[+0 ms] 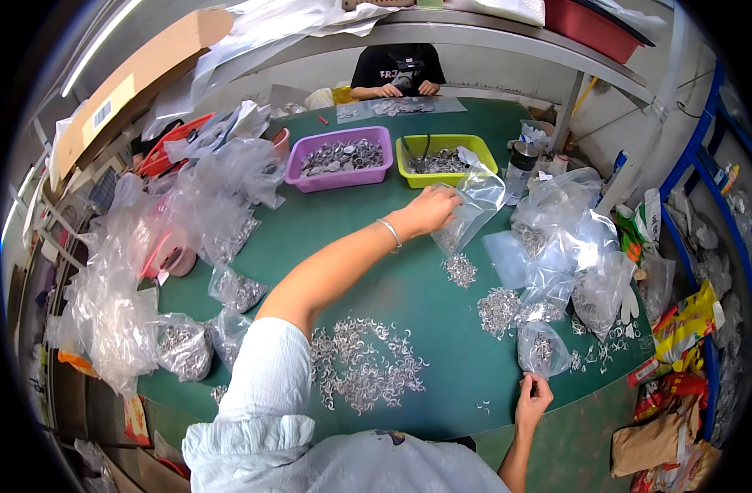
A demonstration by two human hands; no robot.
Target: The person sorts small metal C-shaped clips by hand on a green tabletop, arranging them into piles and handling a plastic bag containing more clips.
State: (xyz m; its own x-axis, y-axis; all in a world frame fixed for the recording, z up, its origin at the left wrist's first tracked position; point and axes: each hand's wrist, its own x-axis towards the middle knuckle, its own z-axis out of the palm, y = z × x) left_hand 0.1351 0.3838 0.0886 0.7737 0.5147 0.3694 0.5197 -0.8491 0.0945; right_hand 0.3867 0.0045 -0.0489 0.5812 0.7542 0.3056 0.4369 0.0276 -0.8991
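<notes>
My left arm reaches across the green table, and my left hand (429, 209) is closed on the edge of a clear plastic bag (479, 209). The bag slants down toward a small pile of silvery metal pieces (459, 270). Near the table's right front edge, my right hand (534, 399) pinches the lower edge of a small clear bag (543, 348) with similar pieces inside. Just beyond that bag lies another heap of metal pieces (498, 312). Loose curved metal pieces (364, 366) spread over the table in front of me.
A purple basin (298, 174) and a yellow-green basin (409, 175) hold metal parts; pliers-like handles stick up from the latter. Filled bags (184, 349) crowd the left, more bags (598, 287) the right. Across the table a person (398, 70) handles small pieces. A shelf (475, 34) spans overhead.
</notes>
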